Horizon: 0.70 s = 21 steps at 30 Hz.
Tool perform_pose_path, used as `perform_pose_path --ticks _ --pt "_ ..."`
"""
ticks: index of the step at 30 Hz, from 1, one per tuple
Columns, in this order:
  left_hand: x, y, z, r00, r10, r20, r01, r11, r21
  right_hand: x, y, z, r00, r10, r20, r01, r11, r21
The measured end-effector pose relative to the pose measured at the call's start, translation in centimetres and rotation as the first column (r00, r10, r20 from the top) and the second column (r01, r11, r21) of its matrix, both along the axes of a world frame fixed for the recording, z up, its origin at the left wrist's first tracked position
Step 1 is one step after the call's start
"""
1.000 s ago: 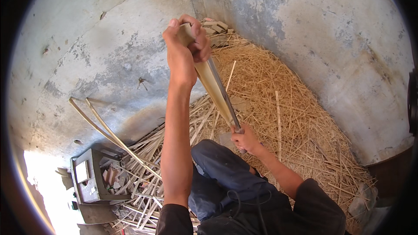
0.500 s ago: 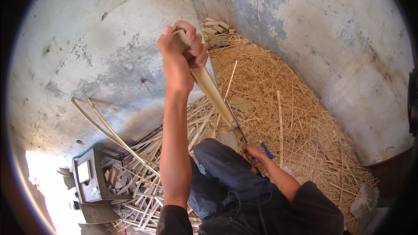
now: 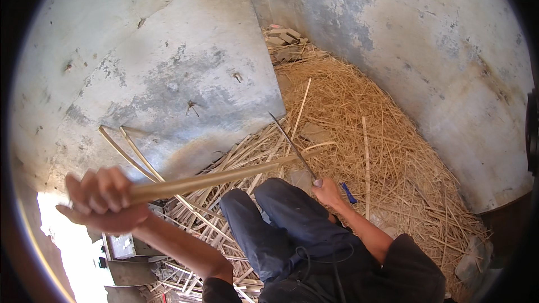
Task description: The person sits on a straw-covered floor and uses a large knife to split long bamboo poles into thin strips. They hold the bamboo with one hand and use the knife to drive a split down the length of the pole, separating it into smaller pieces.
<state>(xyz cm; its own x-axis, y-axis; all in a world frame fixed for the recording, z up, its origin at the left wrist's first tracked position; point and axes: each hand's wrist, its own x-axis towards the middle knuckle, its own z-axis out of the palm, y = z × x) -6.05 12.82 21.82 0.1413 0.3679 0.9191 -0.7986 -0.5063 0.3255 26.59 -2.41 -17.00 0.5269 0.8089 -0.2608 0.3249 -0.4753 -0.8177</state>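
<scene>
My left hand, slightly blurred, is closed around the near end of a long pale bamboo pole out to the left. The pole slants across in front of my knees. Its far end passes the blade of a long narrow knife, and a thin curled sliver shows there. Whether blade and bamboo touch, I cannot tell. My right hand is closed on the knife's handle beside my right knee, with the blade pointing up and to the left.
Dry shavings heap against the walls, with bricks in the far corner. Split strips litter the floor. Two long bamboo strips lean on the left wall, above a boxy frame. A blue object lies near my right hand.
My left hand has swung down and to the left from high in front of me, bringing the bamboo pole from steep to nearly level. The right hand and knife have stayed about in place.
</scene>
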Motion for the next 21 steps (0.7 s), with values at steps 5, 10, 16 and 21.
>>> perform_pose_path --ticks 5,10,16,21 --pt "-8.0 -4.9 0.2 0.954 -0.259 0.152 0.25 0.965 0.075 -0.4 0.8 3.6 0.999 0.048 -0.012 -0.045 0.983 0.181" --pt "-12.2 -9.2 0.0 0.801 -0.59 0.1 0.571 0.804 0.168 3.1 2.4 3.7 0.965 -0.07 0.252 -0.029 0.929 0.369" --pt "-13.6 -8.0 -3.5 0.803 -0.559 0.206 0.507 0.823 0.257 3.5 2.8 8.3 0.974 0.025 0.223 -0.097 0.943 0.318" --pt "-11.0 -8.2 -3.8 0.849 -0.475 0.232 0.421 0.873 0.247 -1.1 2.7 13.8 0.92 0.187 0.345 -0.326 0.853 0.407"
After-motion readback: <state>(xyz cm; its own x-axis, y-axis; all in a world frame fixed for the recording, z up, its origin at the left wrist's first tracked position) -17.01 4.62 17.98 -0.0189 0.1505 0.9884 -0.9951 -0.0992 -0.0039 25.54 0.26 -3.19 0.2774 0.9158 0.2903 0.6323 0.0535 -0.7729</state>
